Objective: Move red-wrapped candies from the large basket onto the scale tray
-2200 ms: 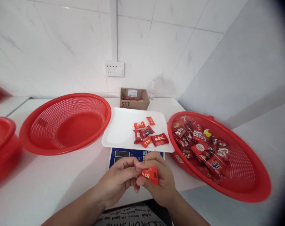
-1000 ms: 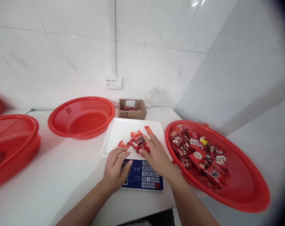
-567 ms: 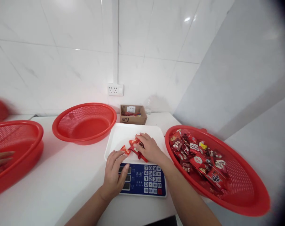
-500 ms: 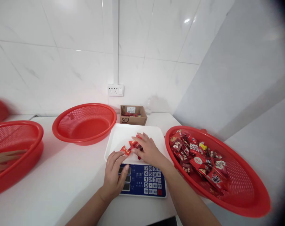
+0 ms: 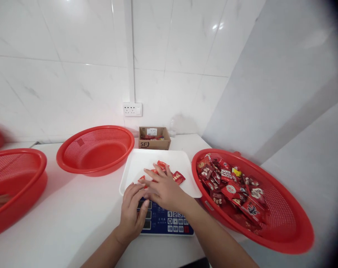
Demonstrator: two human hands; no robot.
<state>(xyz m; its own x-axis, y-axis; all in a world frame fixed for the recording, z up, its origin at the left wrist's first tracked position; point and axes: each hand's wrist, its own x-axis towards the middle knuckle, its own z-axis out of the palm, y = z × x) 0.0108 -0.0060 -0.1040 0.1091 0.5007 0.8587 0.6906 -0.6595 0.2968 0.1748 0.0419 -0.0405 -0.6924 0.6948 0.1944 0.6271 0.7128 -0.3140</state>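
Observation:
Several small red wrapped snack packets [image 5: 179, 178] lie on the white pan [image 5: 185, 160] of a digital scale. My right hand [image 5: 167, 189] is spread palm down over them, its fingers apart and hiding part of the pile. At the pan's front left edge, my left hand [image 5: 132, 210] has its fingers stretched out and slightly curved, with the thumb apart. Its fingertips are close to the right hand's and to a packet at the left. Both hands partly cover the scale's blue keypad panel [image 5: 166, 226].
On the right stands a red mesh basket [image 5: 286, 212] with many red snack packets [image 5: 232, 189]. Another red basket [image 5: 95, 171] stands left of the scale, and one more [image 5: 32, 193] sits farther left. Behind the pan is a small cardboard box [image 5: 159, 144] with packets inside.
My right hand has come down and left, closer to my left hand, with its fingers more spread. More packets now show spread on the pan, one of them to the right. The view has shifted slightly.

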